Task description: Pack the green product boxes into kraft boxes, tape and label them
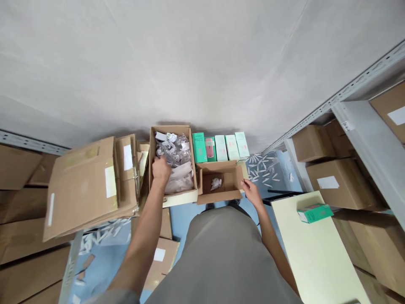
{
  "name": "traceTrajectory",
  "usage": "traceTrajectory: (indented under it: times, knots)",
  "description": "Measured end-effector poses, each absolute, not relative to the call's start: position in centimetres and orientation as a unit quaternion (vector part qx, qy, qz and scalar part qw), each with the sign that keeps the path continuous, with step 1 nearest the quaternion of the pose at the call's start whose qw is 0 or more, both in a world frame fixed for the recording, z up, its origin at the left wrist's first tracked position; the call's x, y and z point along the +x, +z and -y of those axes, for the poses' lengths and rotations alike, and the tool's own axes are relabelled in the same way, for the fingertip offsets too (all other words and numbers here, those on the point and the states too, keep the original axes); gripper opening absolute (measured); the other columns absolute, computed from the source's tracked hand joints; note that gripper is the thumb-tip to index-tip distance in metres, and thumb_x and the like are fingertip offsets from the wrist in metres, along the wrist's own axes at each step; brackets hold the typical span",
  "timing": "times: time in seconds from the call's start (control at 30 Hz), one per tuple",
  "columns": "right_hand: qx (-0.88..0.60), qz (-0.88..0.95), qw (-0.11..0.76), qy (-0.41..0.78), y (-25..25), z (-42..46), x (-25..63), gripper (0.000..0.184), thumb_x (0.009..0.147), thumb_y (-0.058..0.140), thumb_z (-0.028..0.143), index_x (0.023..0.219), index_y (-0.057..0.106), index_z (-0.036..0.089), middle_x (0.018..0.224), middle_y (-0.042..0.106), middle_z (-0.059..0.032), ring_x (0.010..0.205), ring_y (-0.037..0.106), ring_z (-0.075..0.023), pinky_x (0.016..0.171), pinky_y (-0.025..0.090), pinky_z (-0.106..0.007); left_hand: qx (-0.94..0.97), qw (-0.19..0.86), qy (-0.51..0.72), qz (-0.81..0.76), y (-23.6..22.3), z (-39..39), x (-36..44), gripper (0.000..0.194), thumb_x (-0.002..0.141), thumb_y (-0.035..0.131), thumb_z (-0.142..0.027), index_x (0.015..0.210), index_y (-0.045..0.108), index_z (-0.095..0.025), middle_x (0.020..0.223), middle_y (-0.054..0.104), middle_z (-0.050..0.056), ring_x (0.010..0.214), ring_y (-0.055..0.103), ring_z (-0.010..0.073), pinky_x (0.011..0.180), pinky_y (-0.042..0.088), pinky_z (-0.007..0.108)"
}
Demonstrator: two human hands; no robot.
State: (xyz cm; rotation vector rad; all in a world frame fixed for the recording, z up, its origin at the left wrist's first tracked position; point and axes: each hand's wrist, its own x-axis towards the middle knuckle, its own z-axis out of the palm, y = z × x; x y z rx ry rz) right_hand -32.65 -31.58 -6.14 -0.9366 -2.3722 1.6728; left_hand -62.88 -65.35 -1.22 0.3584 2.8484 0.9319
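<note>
Evidently, the left hand (161, 169) is inside the near-left part of the filler box (153, 145), fingers curled inward beside the packing scraps (172, 147); whether they grip anything cannot be told. The right hand (252, 191) appears to have its fingers closed on the right flap of the small carton (220, 196), which sits open at the front of the worktop (182, 198), with 1 crumpled wad (216, 183) inside. In this inspector's judgement, the handling calls for a light pinch that steadies the carton without creasing its flap, and for scraps to be lifted singly, clear of the rim. Behind the carton, 5 green-and-white boxes (199, 147) stand in a row; 1 similar box (314, 213) lies on a second worktop (316, 253) at right. Surface finding: space is tight, with flattened cartons (85, 181) stacked at left. Room finding: a plain grey wall (202, 63) ahead, loaded metal shelving (363, 122) on both sides, and white strips (261, 169) scattered on the blue floor (186, 219), a possible slip hazard.
</note>
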Motion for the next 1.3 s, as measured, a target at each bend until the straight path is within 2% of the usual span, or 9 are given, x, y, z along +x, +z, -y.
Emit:
traceTrajectory:
  times: [0.17, 0.3, 0.43, 0.6, 0.73, 0.87, 1.03, 1.2, 1.3]
  knots:
    - [-0.300, 0.780, 0.037, 0.548, -5.6, 31.9, -32.3, 0.041, 0.093, 0.059, 0.059, 0.100, 0.073, 0.021, 0.094, 0.079, -0.0091, 0.086, 0.073, -0.0272, 0.083, 0.059, -0.039, 0.108, -0.013, 0.266, -0.958, 2.6, 63.4, -59.5, 0.048, 0.095, 0.076, -0.050, 0.130, 0.073, -0.016, 0.133, 0.068, 0.019, 0.109, 0.073, 0.0378, 0.101, 0.056, 0.057]
    - [-0.307, 0.781, 0.035, 0.543, -5.5, 31.9, -32.3, 0.042, 0.094, 0.059, 0.059, 0.100, 0.073, 0.021, 0.094, 0.079, -0.0088, 0.089, 0.073, -0.0268, 0.085, 0.059, -0.038, 0.286, 0.087, 0.386, -0.873, 3.7, 58.7, -54.0, 0.052, 0.096, 0.077, -0.043, 0.142, 0.066, -0.023, 0.136, 0.071, 0.012, 0.106, 0.076, 0.0273, 0.096, 0.063, 0.042]
    - [-0.320, 0.778, 0.045, 0.538, -6.0, 32.0, -32.4, 0.045, 0.092, 0.061, 0.062, 0.102, 0.075, 0.021, 0.100, 0.081, -0.0113, 0.092, 0.075, -0.0293, 0.087, 0.061, -0.041, 0.356, 0.104, 0.387, -0.845, 2.2, 55.8, -51.5, 0.058, 0.097, 0.075, -0.034, 0.152, 0.059, -0.023, 0.153, 0.063, 0.014, 0.139, 0.064, 0.0316, 0.117, 0.055, 0.047]
    - [-0.310, 0.780, 0.043, 0.542, -6.3, 32.1, -32.4, 0.046, 0.092, 0.060, 0.062, 0.104, 0.075, 0.021, 0.104, 0.083, -0.0120, 0.094, 0.076, -0.0297, 0.089, 0.061, -0.041, 0.232, -0.033, 0.385, -0.893, -1.2, 57.5, -59.6, 0.052, 0.098, 0.065, -0.017, 0.150, 0.058, -0.016, 0.153, 0.061, 0.017, 0.146, 0.057, 0.0305, 0.126, 0.046, 0.049]
    - [-0.304, 0.789, 0.037, 0.533, -6.3, 32.0, -32.5, 0.043, 0.094, 0.058, 0.060, 0.103, 0.075, 0.021, 0.103, 0.083, -0.0113, 0.093, 0.077, -0.0288, 0.086, 0.060, -0.039, 0.181, -0.015, 0.371, -0.911, -3.8, 57.6, -67.4, 0.046, 0.090, 0.065, 0.000, 0.136, 0.063, -0.004, 0.142, 0.067, 0.018, 0.134, 0.061, 0.0253, 0.128, 0.040, 0.049]
    - [-0.306, 0.792, 0.047, 0.527, -6.7, 32.2, -32.6, 0.039, 0.095, 0.057, 0.055, 0.105, 0.075, 0.022, 0.106, 0.083, -0.0112, 0.096, 0.078, -0.0287, 0.088, 0.060, -0.039, 0.169, 0.025, 0.366, -0.915, -5.4, 57.1, -69.3, 0.017, 0.093, 0.076, -0.019, 0.104, 0.070, -0.008, 0.101, 0.074, 0.007, 0.105, 0.067, 0.0189, 0.118, 0.048, 0.043]
    - [-0.306, 0.790, 0.052, 0.528, -7.3, 32.5, -32.3, 0.036, 0.097, 0.056, 0.052, 0.107, 0.075, 0.023, 0.104, 0.083, -0.0088, 0.095, 0.078, -0.0273, 0.086, 0.060, -0.037, 0.143, 0.000, 0.377, -0.915, -4.9, 58.6, -68.2, 0.028, 0.086, 0.085, -0.047, 0.091, 0.074, -0.021, 0.097, 0.075, 0.011, 0.102, 0.073, 0.0287, 0.104, 0.055, 0.049]
    - [-0.312, 0.795, 0.045, 0.518, -7.2, 32.6, -32.0, 0.035, 0.099, 0.057, 0.050, 0.107, 0.075, 0.022, 0.106, 0.083, -0.0100, 0.097, 0.079, -0.0275, 0.088, 0.060, -0.037, 0.156, -0.118, 0.487, -0.851, 0.2, 58.4, -63.0, 0.040, 0.095, 0.079, -0.051, 0.117, 0.076, -0.018, 0.112, 0.074, 0.011, 0.087, 0.073, 0.0218, 0.088, 0.059, 0.046]
    - [-0.317, 0.792, 0.045, 0.520, -7.0, 32.6, -32.1, 0.034, 0.100, 0.058, 0.050, 0.109, 0.075, 0.022, 0.109, 0.083, -0.0108, 0.099, 0.079, -0.0273, 0.090, 0.060, -0.037, 0.234, -0.099, 0.524, -0.813, 2.8, 56.7, -56.6, 0.037, 0.100, 0.075, -0.049, 0.125, 0.074, -0.023, 0.121, 0.073, 0.010, 0.097, 0.074, 0.0216, 0.083, 0.064, 0.041]
